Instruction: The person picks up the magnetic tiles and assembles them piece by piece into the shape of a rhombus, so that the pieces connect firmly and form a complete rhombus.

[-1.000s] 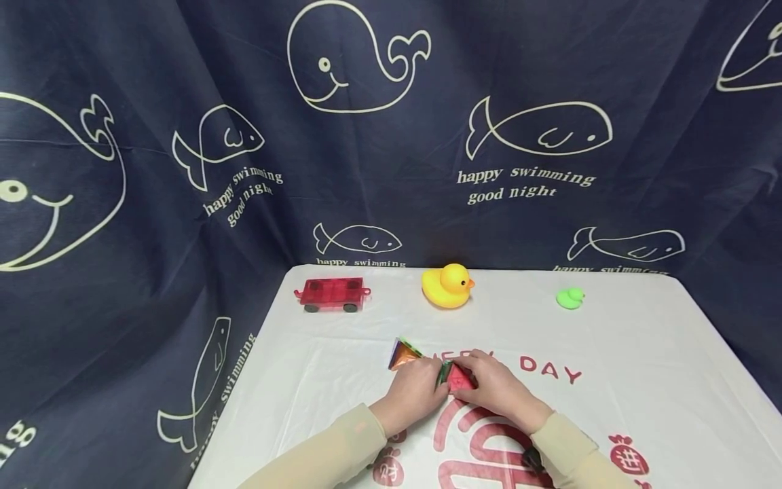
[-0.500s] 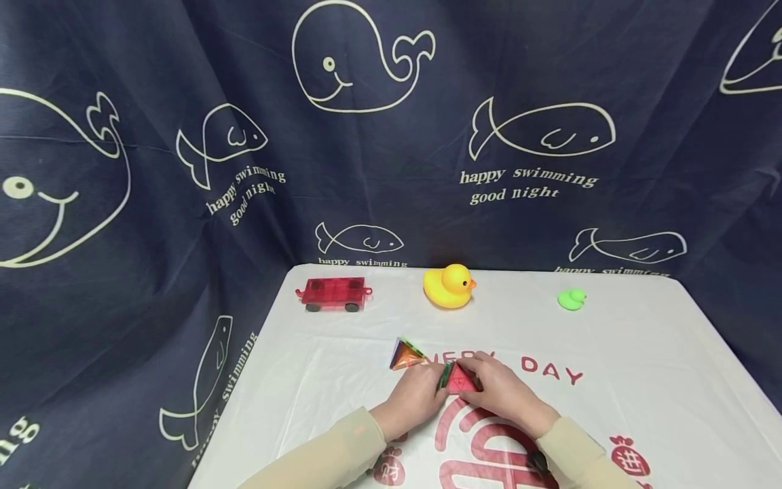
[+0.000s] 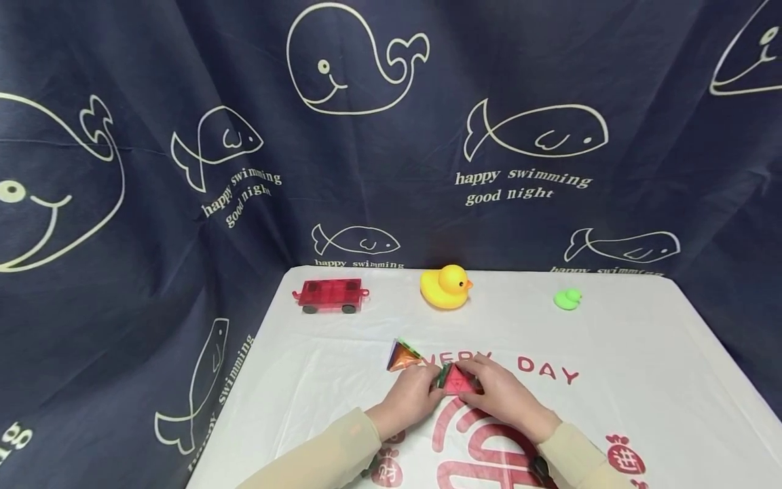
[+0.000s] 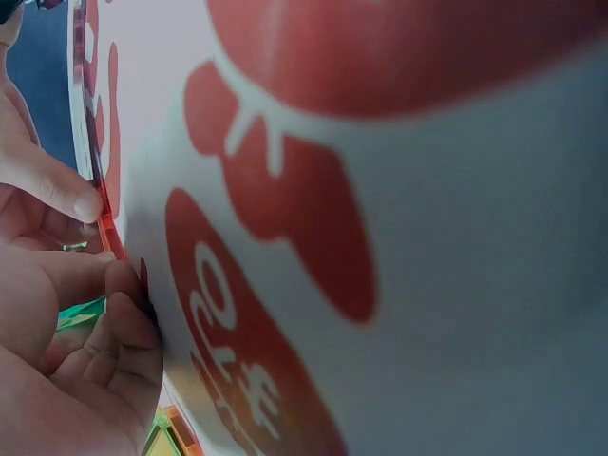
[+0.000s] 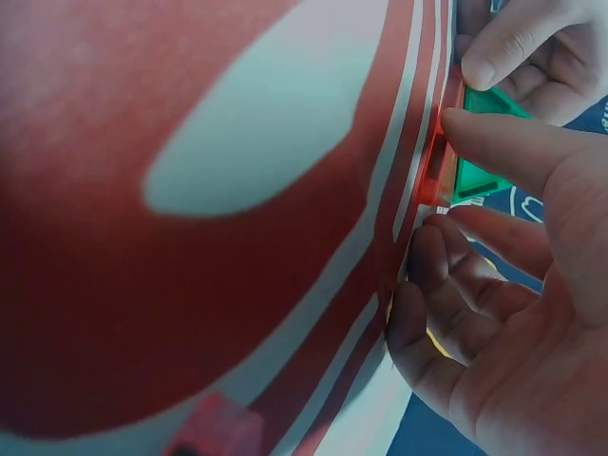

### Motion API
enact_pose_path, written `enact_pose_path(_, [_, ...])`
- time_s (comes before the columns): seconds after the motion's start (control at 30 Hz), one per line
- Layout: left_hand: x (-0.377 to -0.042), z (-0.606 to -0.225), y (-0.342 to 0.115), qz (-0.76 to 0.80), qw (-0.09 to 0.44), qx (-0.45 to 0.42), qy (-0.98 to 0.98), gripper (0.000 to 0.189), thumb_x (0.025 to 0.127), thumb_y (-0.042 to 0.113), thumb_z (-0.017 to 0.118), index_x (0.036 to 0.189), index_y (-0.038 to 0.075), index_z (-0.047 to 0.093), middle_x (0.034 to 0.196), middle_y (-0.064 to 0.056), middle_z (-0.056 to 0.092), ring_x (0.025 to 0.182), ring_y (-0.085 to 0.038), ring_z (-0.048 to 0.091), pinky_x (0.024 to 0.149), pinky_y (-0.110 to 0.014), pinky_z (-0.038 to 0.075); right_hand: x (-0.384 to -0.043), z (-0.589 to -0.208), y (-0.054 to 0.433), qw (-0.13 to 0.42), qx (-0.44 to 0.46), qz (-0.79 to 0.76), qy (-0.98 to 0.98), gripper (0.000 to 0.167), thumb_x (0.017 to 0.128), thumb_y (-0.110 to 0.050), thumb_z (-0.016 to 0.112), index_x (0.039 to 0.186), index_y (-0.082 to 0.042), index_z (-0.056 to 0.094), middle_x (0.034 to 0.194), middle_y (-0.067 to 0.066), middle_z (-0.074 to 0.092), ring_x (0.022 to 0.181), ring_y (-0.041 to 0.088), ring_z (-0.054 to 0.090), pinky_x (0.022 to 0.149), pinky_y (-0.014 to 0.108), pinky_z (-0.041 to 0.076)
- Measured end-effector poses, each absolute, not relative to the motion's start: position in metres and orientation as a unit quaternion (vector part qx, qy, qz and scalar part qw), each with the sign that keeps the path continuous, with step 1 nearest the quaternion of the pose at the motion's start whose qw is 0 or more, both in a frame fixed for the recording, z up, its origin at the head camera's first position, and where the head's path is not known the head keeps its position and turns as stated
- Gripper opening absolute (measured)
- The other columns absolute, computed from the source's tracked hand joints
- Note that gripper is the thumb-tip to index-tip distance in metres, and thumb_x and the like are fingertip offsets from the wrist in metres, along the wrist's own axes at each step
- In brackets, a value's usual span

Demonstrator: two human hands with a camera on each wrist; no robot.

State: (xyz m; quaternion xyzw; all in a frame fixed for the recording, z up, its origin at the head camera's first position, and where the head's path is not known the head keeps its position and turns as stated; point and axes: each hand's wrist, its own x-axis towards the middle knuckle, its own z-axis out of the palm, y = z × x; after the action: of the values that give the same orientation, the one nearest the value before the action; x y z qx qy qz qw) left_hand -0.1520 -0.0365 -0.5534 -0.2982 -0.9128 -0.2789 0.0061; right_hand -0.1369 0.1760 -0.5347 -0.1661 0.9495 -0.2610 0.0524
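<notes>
Probably joining: left hand [image 3: 409,394] pinches green tile [image 5: 489,101], right hand [image 3: 497,392] pinches red tile [image 3: 457,384]; edges need aligning next, contact half-hidden.

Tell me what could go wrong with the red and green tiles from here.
First, the left grip pinches the green tile and the right grip the red tile; if either slips, the two may shift out of line. Second, the orange piece sits close beside the left grip, so a small move could knock it. Third, both grips partly cover what they hold, so a poor fit might go unnoticed.
</notes>
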Motion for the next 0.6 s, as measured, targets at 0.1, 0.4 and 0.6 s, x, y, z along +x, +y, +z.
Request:
enact_pose_path(0.1, [-0.152,-0.555,-0.038,-0.284,0.009,-0.302,-0.91,0.027,0.09,0.013,0.08,0.075,0.015,0.058,0.06,0.014,0.044,0.054,0.0,0.04,0.051,-0.018,0.033,-0.135,-0.534,0.181,0.053,-0.168,-0.266,0.948,0.054,0.087,-0.025,0.086,0.134,-0.007,0.069,0.131,0.015,0.064,0.118,0.033,0.063,0.099,0.053,0.05])
enact_pose_path(0.4, [-0.152,-0.554,-0.038,-0.296,0.002,-0.301,-0.906,0.026,0.091,0.012,0.079,0.075,0.014,0.058,0.06,0.014,0.044,0.053,0.001,0.039,0.05,-0.017,0.032,-0.127,-0.527,0.218,0.052,-0.154,-0.271,0.949,0.048,0.09,-0.033,0.083,0.129,-0.008,0.071,0.108,0.0,0.064,0.091,0.017,0.058,0.081,0.041,0.051])
enact_pose_path(0.6, [-0.151,-0.551,-0.038,-0.301,-0.005,-0.3,-0.905,0.028,0.092,0.015,0.079,0.075,0.016,0.057,0.059,0.014,0.044,0.052,0.001,0.038,0.049,-0.018,0.031,-0.109,-0.528,0.25,0.032,-0.14,-0.254,0.956,0.048,0.087,-0.039,0.085,0.123,-0.009,0.074,0.112,0.003,0.065,0.099,0.023,0.062,0.088,0.049,0.053])
